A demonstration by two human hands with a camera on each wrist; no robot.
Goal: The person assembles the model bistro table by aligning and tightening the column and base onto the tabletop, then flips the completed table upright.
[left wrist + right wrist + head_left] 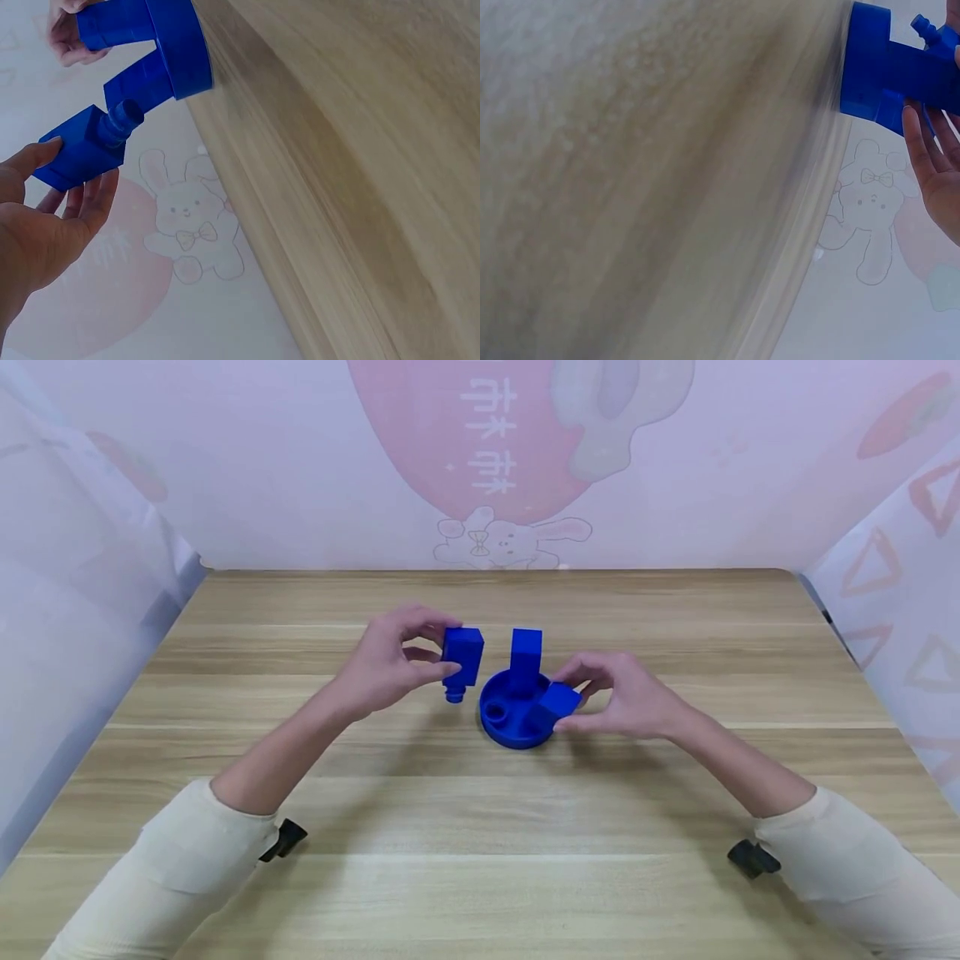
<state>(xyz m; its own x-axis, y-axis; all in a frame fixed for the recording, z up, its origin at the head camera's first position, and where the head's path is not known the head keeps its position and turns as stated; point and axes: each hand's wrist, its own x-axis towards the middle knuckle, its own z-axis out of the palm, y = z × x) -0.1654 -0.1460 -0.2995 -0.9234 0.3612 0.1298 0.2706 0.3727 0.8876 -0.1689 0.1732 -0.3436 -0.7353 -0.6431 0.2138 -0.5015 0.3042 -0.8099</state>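
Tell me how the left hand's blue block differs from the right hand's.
The left block is held clear of the round tray, while the right block sits in it. The left block shows a ridged stub at its lower end; no stub shows on the right block. Both are blue and boxy.

My left forearm (288,750) slants up from the lower left, my right forearm (733,762) from the lower right; near the centre, my left hand (393,660) and right hand (622,697) both pinch.
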